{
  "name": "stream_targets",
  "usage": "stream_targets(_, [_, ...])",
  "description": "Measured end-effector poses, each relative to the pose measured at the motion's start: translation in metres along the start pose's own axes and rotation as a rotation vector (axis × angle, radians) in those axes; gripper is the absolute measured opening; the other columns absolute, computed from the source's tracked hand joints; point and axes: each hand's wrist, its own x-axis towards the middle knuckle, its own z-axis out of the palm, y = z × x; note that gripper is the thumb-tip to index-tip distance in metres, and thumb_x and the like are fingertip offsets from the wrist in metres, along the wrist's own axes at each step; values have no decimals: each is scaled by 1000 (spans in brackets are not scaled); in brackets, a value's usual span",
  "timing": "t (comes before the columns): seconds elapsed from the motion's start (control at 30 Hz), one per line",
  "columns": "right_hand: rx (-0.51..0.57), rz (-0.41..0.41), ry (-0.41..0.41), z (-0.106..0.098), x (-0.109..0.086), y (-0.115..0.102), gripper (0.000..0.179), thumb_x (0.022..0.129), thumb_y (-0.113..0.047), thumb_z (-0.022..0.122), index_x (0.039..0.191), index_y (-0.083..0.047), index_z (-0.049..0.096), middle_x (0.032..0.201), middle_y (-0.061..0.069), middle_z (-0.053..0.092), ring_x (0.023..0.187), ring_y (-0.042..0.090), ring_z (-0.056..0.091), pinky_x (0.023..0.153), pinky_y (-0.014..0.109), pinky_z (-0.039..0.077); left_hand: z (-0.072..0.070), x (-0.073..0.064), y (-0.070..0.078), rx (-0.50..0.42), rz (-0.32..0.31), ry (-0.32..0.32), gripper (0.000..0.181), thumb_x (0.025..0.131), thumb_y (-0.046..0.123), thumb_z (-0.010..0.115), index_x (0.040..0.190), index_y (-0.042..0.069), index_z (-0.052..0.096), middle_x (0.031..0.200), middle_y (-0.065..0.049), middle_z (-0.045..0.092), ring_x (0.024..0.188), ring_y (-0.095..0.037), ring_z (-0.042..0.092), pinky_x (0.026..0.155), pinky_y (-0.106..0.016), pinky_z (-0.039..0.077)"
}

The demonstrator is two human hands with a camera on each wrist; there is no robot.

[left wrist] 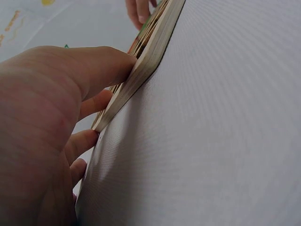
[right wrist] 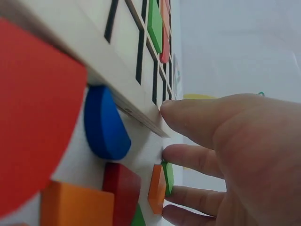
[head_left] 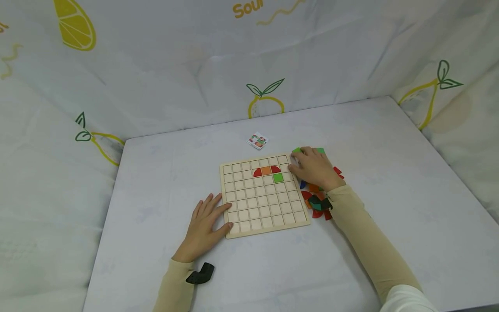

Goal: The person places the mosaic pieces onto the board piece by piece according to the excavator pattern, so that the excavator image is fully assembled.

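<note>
The grip of the right hand (head_left: 313,167) is released, with fingers extended beside the board's far right corner and thumb tip at its right edge; it clasps nothing that shows. The left hand (head_left: 204,227) is likewise unclenched, with index finger and thumb laid over the board's left edge, which seems to steady it.

Under everything is a wide, white-covered bench (head_left: 156,195). On it lies the square board of pale wood (head_left: 254,213), ruled into a grid of small square cells. A loose heap of flat red, orange, green and blue pieces (head_left: 317,214) spreads along the board's right side, partly hidden by the right arm. Past the board's far edge lies a small white card with a coloured pattern (head_left: 257,141), too tiny to read piece by piece.

Four pieces sit in cells towards the board's far edge: a red quarter-round (head_left: 257,173), an orange square (head_left: 266,170), another red quarter-round (head_left: 275,169), all in one row, and a bright green square (head_left: 278,177) in the next row nearer.

By my judgement the filling is at an early stage: most of the board's visible cells are bare, and many pieces remain outside it. How many belong on it, I cannot tell.
</note>
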Motion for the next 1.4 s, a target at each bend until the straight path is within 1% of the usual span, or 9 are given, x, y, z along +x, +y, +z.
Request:
stream_targets(0.2, [36,-5,62,-2,-1,1,30,101,-22,58,123,-6,69,133,26,54,122,45,47,104,61,45,0,0,-1,3,6,7,53,93,34,70,143,20,58,165,-6,35,158,-33,19,129,-54,6])
stream_targets(0.33, [50,-11,86,-2,1,0,25,99,-9,54,114,-6,73,122,23,59,110,40,50,94,53,48,1,0,-2,10,11,8,54,93,34,70,144,21,57,165,-6,34,158,-32,19,129,-54,6])
stream_targets(0.57, [39,-42,145,0,3,2,28,98,-5,49,109,-5,75,111,19,68,100,38,58,85,48,51,2,0,-3,10,14,15,53,94,34,70,143,21,57,165,-6,35,157,-33,20,128,-54,7])
stream_targets(0.67, [70,-48,165,-2,2,1,30,99,-7,47,117,-6,72,111,17,68,99,36,58,82,46,52,1,0,-2,7,10,10,53,94,34,70,143,21,57,165,-6,35,157,-32,19,128,-54,7])
stream_targets(0.8, [192,-53,72,-6,2,-3,42,99,-10,47,140,-11,58,105,12,64,87,27,56,69,37,51,1,0,-1,4,2,-1,53,94,35,70,144,21,57,166,-5,34,158,-32,18,129,-53,6])
stream_targets(0.93, [255,-85,-79,-7,3,-8,40,98,-14,49,137,-11,60,90,7,59,69,19,51,59,29,43,1,0,-1,7,-1,-3,53,94,35,69,144,21,57,166,-5,34,158,-31,18,129,-53,6])
stream_targets(1.03, [252,-112,-139,-7,1,-10,30,101,-17,52,127,-11,65,91,6,64,70,16,55,63,30,48,1,0,-1,7,-1,-4,53,94,35,69,143,21,57,165,-5,34,158,-31,18,129,-53,6])
stream_targets(1.23, [288,-147,-195,-9,-2,-16,26,103,-17,59,127,-10,65,111,6,73,94,19,65,87,39,57,1,0,-1,13,-1,-2,53,94,34,70,143,21,57,165,-6,34,158,-32,18,129,-53,6])
stream_targets(1.4, [326,-174,-231,-9,-5,-22,16,101,-16,63,115,-11,68,107,2,71,96,20,60,87,35,54,1,0,-1,12,-4,-3,52,94,34,69,143,20,57,165,-6,34,158,-32,18,129,-53,6])
